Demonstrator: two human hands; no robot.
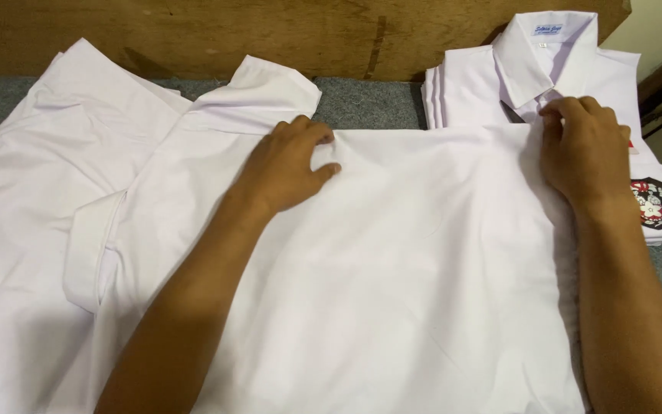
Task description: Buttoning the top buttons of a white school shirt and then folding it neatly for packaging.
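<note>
Two bare hands on one white shirt [392,268] spread flat over a grey-covered counter [362,100]; the shirt's folded top edge runs left to right between them. Left hand [289,165]: palm down, fingers spread and apart, pressing the cloth near the top edge, left of centre. Right hand [584,149]: at the shirt's upper right corner, fingers bent down onto the fabric; whether they pinch it cannot be told. Both hands touch the shirt. One short sleeve [266,92] juts out beyond the left hand. Stack of folded white shirts [499,84] with collar uppermost, just behind the right hand; sleeve badge partly hidden by the wrist. Shirt's lower hem cut off by the frame
</note>
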